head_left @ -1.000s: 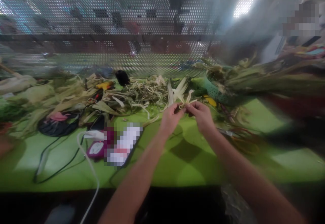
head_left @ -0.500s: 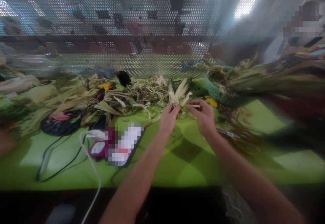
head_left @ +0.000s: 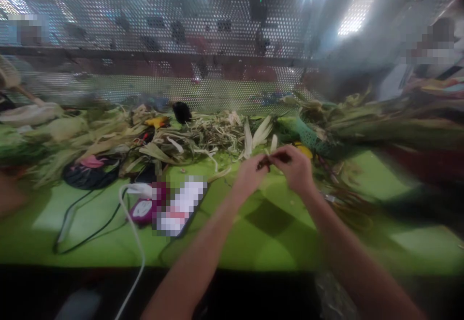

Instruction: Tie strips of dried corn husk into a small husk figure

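Observation:
Pale corn husk strips [head_left: 262, 132] fan upward from between my two hands, above the green table. My left hand [head_left: 251, 176] is closed round the lower end of the husks. Close against it, the fingers of my right hand [head_left: 294, 163] are pinched together at the base, by a short upright husk piece [head_left: 274, 143]. My fingers hide the spot where the strips meet. Just behind lies a heap of dry husk shreds [head_left: 217, 134].
Left of my arms lie a phone [head_left: 183, 206], a purple power socket [head_left: 145, 212] with a white cable [head_left: 139, 247], and a black bag [head_left: 90, 175]. A teal basket [head_left: 313, 136] holding husks stands at right. Perforated metal [head_left: 203, 64] rises behind the green table [head_left: 268, 247].
My right hand has come in against my left, and the fingers of both now meet at the husk base. The strip that pointed sideways from my right fingers no longer shows.

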Action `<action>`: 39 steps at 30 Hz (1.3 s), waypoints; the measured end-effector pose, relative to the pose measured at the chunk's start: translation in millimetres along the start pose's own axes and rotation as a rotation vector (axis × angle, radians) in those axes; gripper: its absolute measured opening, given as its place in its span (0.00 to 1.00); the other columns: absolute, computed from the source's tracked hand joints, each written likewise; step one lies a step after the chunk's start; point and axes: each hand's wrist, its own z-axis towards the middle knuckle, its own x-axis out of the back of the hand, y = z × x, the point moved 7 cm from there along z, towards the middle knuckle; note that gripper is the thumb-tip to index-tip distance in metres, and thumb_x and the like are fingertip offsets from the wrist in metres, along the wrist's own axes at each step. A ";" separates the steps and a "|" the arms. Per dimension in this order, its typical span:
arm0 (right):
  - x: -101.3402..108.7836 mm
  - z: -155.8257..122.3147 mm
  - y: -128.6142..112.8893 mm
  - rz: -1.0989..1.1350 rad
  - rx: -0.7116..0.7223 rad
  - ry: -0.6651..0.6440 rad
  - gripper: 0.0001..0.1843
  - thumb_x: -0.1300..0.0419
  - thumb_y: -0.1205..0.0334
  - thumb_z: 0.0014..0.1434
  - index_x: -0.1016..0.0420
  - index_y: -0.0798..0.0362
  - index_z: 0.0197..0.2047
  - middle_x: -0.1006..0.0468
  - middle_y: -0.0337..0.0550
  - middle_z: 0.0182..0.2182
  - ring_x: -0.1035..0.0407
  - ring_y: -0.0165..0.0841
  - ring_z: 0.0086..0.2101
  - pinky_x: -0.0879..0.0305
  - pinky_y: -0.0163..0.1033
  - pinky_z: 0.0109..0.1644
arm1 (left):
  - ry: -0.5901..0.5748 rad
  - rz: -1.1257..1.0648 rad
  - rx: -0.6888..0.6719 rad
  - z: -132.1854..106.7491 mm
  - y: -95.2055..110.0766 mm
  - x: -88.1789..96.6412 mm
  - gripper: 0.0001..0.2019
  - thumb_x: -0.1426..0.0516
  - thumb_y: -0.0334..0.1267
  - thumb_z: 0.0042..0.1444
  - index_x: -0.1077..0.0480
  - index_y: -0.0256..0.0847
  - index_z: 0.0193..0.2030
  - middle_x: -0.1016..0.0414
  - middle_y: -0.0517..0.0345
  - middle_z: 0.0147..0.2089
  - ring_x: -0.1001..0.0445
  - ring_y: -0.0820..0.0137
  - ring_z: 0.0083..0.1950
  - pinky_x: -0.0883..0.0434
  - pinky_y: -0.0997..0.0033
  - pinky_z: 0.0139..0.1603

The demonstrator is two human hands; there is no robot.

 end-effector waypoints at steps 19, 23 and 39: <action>-29.8 -7.8 47.4 0.687 -0.621 -0.197 0.31 0.25 0.55 0.40 0.24 0.56 0.48 0.20 0.41 0.32 0.36 0.24 0.24 0.44 0.31 0.25 | -0.063 0.004 -0.039 -1.1 -1.4 -7.5 0.07 0.45 0.37 0.57 0.27 0.37 0.36 0.31 0.60 0.28 0.38 0.74 0.29 0.39 0.74 0.32; -30.3 -9.1 45.7 0.787 -0.654 -0.159 0.27 0.22 0.58 0.34 0.23 0.54 0.38 0.20 0.40 0.32 0.28 0.29 0.31 0.34 0.34 0.36 | -0.075 -0.013 -0.005 -0.9 -3.9 -9.4 0.08 0.43 0.39 0.55 0.27 0.36 0.37 0.32 0.62 0.27 0.38 0.74 0.29 0.40 0.75 0.31; -9.3 -3.3 26.7 0.638 -0.445 0.082 0.13 0.28 0.56 0.45 0.25 0.53 0.30 0.30 0.33 0.23 0.48 0.22 0.20 0.53 0.32 0.22 | 0.065 -0.420 0.232 0.2 -27.1 -8.4 0.11 0.39 0.45 0.52 0.27 0.38 0.33 0.32 0.62 0.26 0.40 0.77 0.26 0.43 0.75 0.28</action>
